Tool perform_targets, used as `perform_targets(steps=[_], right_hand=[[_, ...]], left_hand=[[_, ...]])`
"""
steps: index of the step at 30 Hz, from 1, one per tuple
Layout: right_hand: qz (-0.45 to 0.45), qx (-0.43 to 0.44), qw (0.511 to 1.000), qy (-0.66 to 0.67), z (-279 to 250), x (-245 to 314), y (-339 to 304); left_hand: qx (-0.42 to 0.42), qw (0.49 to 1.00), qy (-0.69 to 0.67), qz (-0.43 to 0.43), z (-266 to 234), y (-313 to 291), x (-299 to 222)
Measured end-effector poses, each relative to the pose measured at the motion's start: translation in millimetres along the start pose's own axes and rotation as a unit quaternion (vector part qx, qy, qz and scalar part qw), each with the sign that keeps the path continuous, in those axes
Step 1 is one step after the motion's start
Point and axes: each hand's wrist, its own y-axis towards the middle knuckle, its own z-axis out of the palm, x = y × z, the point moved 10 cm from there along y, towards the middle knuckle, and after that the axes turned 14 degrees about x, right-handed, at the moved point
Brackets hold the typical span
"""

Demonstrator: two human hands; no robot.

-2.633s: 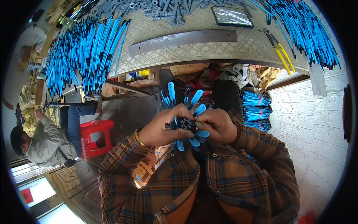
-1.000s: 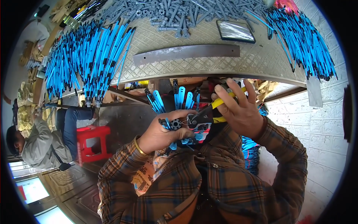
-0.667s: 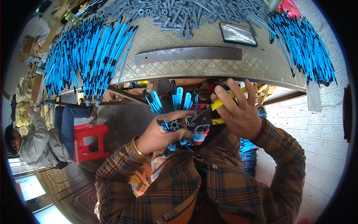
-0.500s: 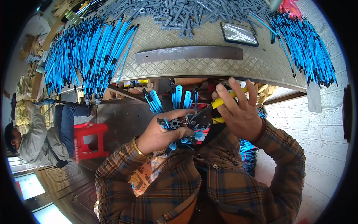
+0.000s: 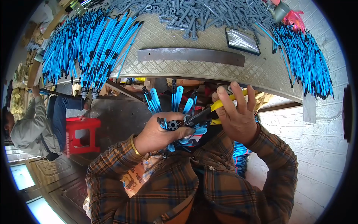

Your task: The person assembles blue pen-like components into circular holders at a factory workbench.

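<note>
My left hand (image 5: pixel 158 132) is in the middle of the frame, pinching the black round hub (image 5: pixel 173 125) between my thumb and fingers, and the blue strips (image 5: pixel 178 96) stick out above and below my grip. My right hand (image 5: pixel 240 121), just right of the middle, holds the pliers (image 5: pixel 226 102) by their yellow handles. My fingers there are stretched out long and not curled tight, and the two handles stand apart. The dark nose of the pliers points left, right up by my left thumb. I can't tell what it bites, because that spot is too small and crowded. To do this well, I think I should keep the hub very still and let only the pliers move. My thumb tip is close to the metal, so I should tuck it back before I squeeze. I should look that no blue strip is caught in the nose. Then a slow, even squeeze seems best, since a hard, quick one could slip or break a strip.
</note>
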Motion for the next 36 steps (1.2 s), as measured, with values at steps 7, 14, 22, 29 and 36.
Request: perform_targets(steps=[7, 14, 22, 29, 36], right_hand=[[-0.009, -0.009, 1.000, -0.007, -2, 2, 8], [-0.021, 0.012, 1.000, 0.013, -6, 1, 13], [-0.065, 0.029, 0.994, 0.084, -11, -2, 8], [-0.099, 0.137, 0.974, 0.152, 8, 3, 1], [-0.031, 0.361, 0.714, 0.599, 59, 19, -25]], left_hand=[[-0.022, 0.999, -0.045, 0.010, -1, -3, -2], [-0.012, 0.999, -0.048, -0.001, 0, -7, -1], [0.029, 0.999, -0.040, -0.004, 3, -8, -2], [0.042, 0.993, -0.106, 0.025, 10, -9, -1], [0.068, 0.996, -0.056, 0.018, 5, -5, -4]])
